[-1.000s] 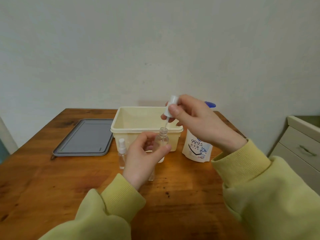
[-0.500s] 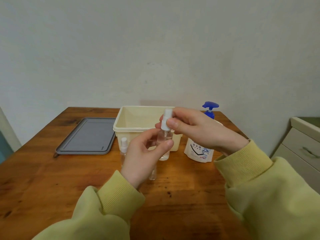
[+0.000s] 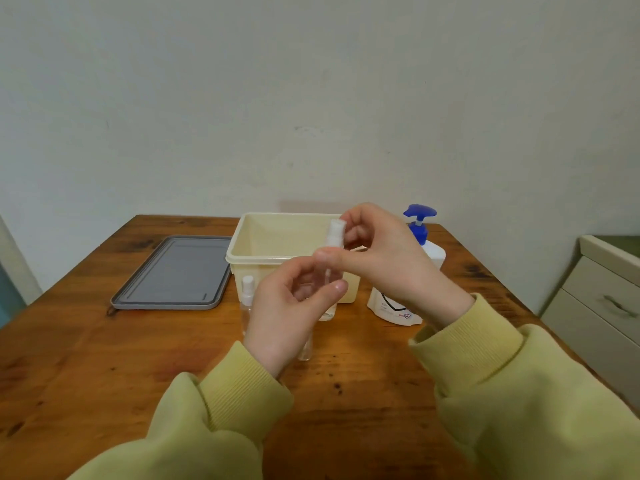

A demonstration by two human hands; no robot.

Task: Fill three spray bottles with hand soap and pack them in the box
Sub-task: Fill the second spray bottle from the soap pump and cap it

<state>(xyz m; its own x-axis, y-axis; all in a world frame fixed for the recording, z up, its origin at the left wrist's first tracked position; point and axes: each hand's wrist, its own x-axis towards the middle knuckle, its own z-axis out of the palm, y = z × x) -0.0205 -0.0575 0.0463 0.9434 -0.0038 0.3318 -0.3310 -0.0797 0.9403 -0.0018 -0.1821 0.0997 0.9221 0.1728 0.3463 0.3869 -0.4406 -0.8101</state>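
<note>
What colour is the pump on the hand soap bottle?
Blue. The pump shows best in the head view, atop the white soap bottle.

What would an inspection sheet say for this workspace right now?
Surface: wooden table, bare wood with dark marks.
Job's things: clear spray bottle held upright, white spray cap on its neck; second bottle stands capped by the cream box; third bottle mostly hidden behind the left hand; soap dispenser right of the box.
Clutter: grey lid left of the box.
Hands: left hand grips the bottle; right hand pinches the cap with its fingers.
Cables: nothing seen.
Surroundings: pale wall; drawer cabinet at right.
</note>
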